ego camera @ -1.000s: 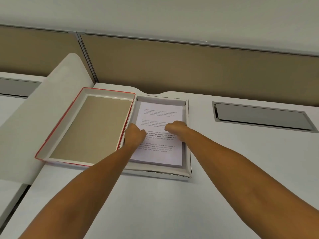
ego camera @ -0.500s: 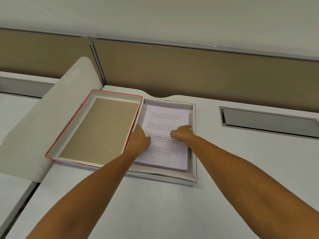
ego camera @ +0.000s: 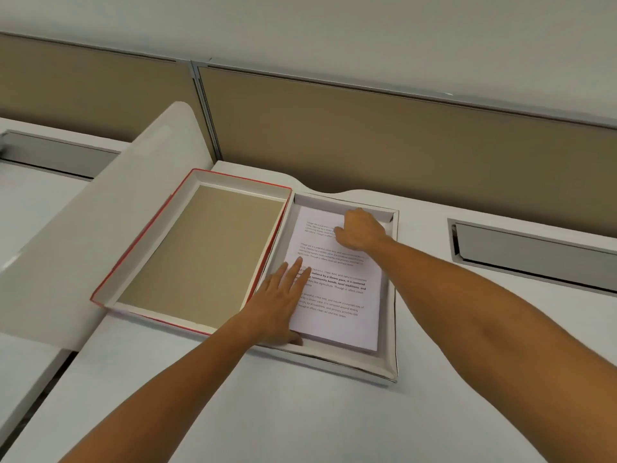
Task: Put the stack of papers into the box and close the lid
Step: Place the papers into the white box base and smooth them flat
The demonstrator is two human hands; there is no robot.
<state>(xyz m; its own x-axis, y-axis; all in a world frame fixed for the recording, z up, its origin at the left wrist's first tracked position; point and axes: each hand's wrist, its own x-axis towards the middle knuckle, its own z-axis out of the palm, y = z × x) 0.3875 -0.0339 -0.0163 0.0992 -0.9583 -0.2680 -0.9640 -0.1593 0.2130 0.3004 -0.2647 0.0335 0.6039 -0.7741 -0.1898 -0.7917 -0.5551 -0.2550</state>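
Observation:
A stack of printed white papers (ego camera: 347, 305) lies flat inside the shallow white box (ego camera: 390, 329) on the desk. My left hand (ego camera: 280, 304) rests flat on the stack's left edge, fingers spread, thumb near the box's front left corner. My right hand (ego camera: 362, 230) lies with curled fingers on the stack's far part, near the box's back wall. The red-edged lid (ego camera: 203, 252) lies upside down just left of the box, its brown inside facing up, touching the box's left wall.
A white curved divider panel (ego camera: 83, 242) slopes along the lid's left side. Tan partition walls (ego camera: 400, 135) stand behind the desk. A grey cable slot (ego camera: 534, 248) is set into the desk at the right. Bare desk surface (ego camera: 267, 412) lies in front of the box.
My right hand has moved from the stack's middle toward its far end. My left hand has opened flat and slid toward the near left part of the stack.

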